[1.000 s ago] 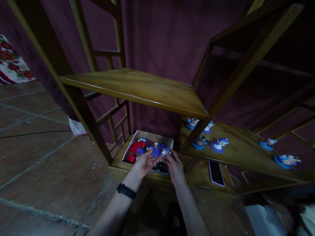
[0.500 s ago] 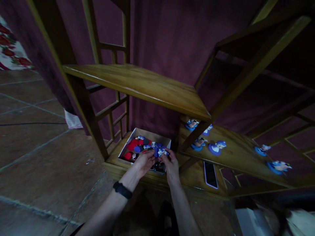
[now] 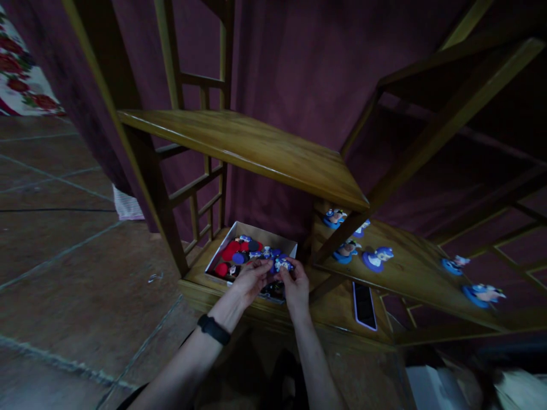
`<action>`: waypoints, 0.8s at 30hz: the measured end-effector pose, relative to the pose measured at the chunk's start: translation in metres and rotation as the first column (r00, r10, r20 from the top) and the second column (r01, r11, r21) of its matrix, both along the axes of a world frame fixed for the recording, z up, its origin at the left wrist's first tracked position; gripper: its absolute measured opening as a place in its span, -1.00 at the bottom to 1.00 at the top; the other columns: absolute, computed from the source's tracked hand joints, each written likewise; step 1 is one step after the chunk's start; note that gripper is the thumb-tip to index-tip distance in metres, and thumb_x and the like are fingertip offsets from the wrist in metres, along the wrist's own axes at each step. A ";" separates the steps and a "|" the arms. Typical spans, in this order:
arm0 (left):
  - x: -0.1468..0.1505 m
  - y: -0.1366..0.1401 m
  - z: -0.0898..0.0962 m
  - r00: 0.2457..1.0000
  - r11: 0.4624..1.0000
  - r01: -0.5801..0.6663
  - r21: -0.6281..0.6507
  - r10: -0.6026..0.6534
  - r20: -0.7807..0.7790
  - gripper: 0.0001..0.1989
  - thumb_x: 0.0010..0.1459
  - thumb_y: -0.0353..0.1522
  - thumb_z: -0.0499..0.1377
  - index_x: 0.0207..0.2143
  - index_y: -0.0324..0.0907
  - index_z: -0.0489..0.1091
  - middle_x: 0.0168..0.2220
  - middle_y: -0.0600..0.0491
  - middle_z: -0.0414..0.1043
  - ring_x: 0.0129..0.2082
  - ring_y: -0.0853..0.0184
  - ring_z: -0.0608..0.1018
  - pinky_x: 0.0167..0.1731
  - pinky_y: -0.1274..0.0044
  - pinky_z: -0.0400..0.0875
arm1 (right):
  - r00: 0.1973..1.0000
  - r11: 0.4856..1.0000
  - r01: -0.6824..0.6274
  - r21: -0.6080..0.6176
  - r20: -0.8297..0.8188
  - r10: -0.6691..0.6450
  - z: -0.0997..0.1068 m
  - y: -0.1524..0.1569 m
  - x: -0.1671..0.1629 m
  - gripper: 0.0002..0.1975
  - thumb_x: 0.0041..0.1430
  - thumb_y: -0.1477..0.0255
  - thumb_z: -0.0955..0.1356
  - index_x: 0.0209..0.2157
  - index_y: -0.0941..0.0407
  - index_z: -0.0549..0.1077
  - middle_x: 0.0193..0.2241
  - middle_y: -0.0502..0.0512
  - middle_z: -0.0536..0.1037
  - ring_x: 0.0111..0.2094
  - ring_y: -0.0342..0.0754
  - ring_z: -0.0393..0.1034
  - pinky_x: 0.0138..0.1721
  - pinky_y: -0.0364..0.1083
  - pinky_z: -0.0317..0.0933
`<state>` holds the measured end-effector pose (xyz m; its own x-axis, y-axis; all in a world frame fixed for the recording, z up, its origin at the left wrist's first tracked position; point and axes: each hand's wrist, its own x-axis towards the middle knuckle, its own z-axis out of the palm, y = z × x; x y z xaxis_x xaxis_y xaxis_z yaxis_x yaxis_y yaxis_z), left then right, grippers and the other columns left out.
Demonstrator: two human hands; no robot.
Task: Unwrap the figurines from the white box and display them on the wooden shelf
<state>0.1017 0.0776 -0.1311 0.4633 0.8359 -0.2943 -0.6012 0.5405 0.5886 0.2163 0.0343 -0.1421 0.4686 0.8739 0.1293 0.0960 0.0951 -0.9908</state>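
Purple figurine (image 3: 282,264): curled left hand (image 3: 251,279) and right hand (image 3: 298,286) pinch it.

Figurines (image 3: 376,260) on wooden shelving (image 3: 248,143) before a curtain (image 3: 294,74) suggest an indoor display.

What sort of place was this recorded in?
Possibly a shop or showroom display corner, though a home can't be ruled out: an open wooden shelf unit stands before a purplish curtain, with small figurines spaced out on one shelf.

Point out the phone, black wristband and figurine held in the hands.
Phone (image 3: 364,306): head view, on its dark screen.
Black wristband (image 3: 213,329): head view, on its band.
Held figurine (image 3: 282,263): head view, on its white-and-purple part.
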 end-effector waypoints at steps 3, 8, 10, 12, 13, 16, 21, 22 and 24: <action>0.000 -0.001 -0.001 1.000 1.000 -0.002 0.005 0.002 -0.003 -0.95 -0.02 -0.50 0.22 -0.42 -0.32 0.43 -0.41 -0.05 0.51 -0.40 0.33 0.55 -0.26 0.42 0.48 | 0.999 1.000 0.001 -0.004 0.044 -0.001 -0.001 0.000 0.001 -0.68 0.02 0.30 0.31 -0.17 0.12 0.38 -0.37 0.03 0.53 -0.40 -0.10 0.40 -0.34 -0.13 0.30; 0.001 -0.003 -0.004 0.999 0.999 0.027 0.037 -0.027 -0.020 -0.89 -0.08 -0.51 0.26 -0.40 -0.33 0.47 -0.38 -0.08 0.52 -0.40 0.30 0.55 -0.27 0.42 0.47 | 0.996 0.999 0.044 -0.002 0.075 -0.043 -0.003 -0.001 0.002 -0.70 0.02 0.31 0.31 -0.18 0.12 0.37 -0.37 0.02 0.53 -0.38 -0.09 0.40 -0.35 -0.13 0.30; 0.002 -0.002 -0.007 0.999 0.999 0.013 0.048 -0.011 -0.051 -0.86 -0.12 -0.50 0.28 -0.40 -0.32 0.49 -0.39 -0.07 0.53 -0.40 0.31 0.54 -0.28 0.44 0.46 | 0.996 0.999 0.044 -0.001 0.072 -0.044 -0.004 -0.001 0.003 -0.70 0.02 0.31 0.30 -0.18 0.12 0.37 -0.37 0.03 0.52 -0.37 -0.09 0.40 -0.35 -0.13 0.30; 0.003 -0.002 -0.009 0.996 0.999 -0.015 0.047 0.019 -0.091 -0.83 -0.16 -0.49 0.32 -0.41 -0.31 0.51 -0.41 -0.06 0.54 -0.42 0.34 0.54 -0.29 0.48 0.45 | 0.997 0.999 0.046 -0.006 0.068 -0.046 -0.006 0.000 0.003 -0.70 0.02 0.31 0.30 -0.18 0.12 0.37 -0.36 0.04 0.52 -0.38 -0.09 0.40 -0.37 -0.13 0.31; 0.003 -0.002 -0.010 0.994 0.998 -0.032 0.046 0.037 -0.107 -0.82 -0.19 -0.47 0.33 -0.42 -0.31 0.52 -0.42 -0.05 0.54 -0.42 0.35 0.53 -0.30 0.50 0.44 | 0.996 0.999 0.051 -0.011 0.069 -0.050 -0.007 0.000 0.003 -0.70 0.02 0.30 0.30 -0.19 0.12 0.36 -0.36 0.04 0.52 -0.38 -0.09 0.40 -0.37 -0.12 0.31; 0.007 -0.003 -0.013 0.986 0.994 -0.097 0.050 0.103 -0.131 -0.77 -0.28 -0.44 0.38 -0.45 -0.30 0.53 -0.44 -0.03 0.54 -0.43 0.36 0.53 -0.30 0.51 0.43 | 0.994 0.997 0.073 -0.025 0.082 -0.071 -0.008 0.000 0.003 -0.69 0.00 0.30 0.32 -0.20 0.13 0.37 -0.36 0.04 0.52 -0.38 -0.09 0.40 -0.36 -0.12 0.32; 0.013 -0.006 -0.019 0.953 0.971 -0.209 0.117 0.229 -0.197 -0.74 -0.36 -0.40 0.40 -0.49 -0.26 0.54 -0.50 0.03 0.53 -0.47 0.39 0.51 -0.33 0.54 0.39 | 0.997 0.997 0.078 -0.023 0.025 -0.077 -0.007 -0.001 0.001 -0.68 -0.02 0.29 0.33 -0.21 0.14 0.36 -0.34 0.05 0.51 -0.39 -0.10 0.40 -0.37 -0.12 0.34; 0.014 -0.007 -0.019 0.944 0.965 -0.217 0.144 0.246 -0.222 -0.75 -0.35 -0.40 0.40 -0.49 -0.26 0.54 -0.51 0.03 0.53 -0.48 0.39 0.50 -0.34 0.55 0.39 | 0.997 0.997 0.073 -0.023 0.004 -0.073 -0.007 -0.001 0.000 -0.68 -0.02 0.28 0.33 -0.21 0.14 0.36 -0.34 0.05 0.51 -0.40 -0.10 0.40 -0.37 -0.12 0.34; 0.014 -0.007 -0.019 0.930 0.957 -0.217 0.191 0.262 -0.258 -0.76 -0.32 -0.38 0.39 -0.48 -0.25 0.54 -0.51 0.04 0.53 -0.49 0.39 0.50 -0.35 0.55 0.38 | 0.997 0.998 0.066 -0.022 -0.027 -0.066 -0.007 0.000 0.001 -0.68 -0.03 0.28 0.34 -0.22 0.14 0.36 -0.34 0.05 0.51 -0.41 -0.10 0.40 -0.38 -0.11 0.35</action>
<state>0.1159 0.0707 -0.1504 0.1625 0.9575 -0.2384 -0.5018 0.2882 0.8156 0.2168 0.0343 -0.1488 0.5286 0.8433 0.0970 0.0735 0.0684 -0.9949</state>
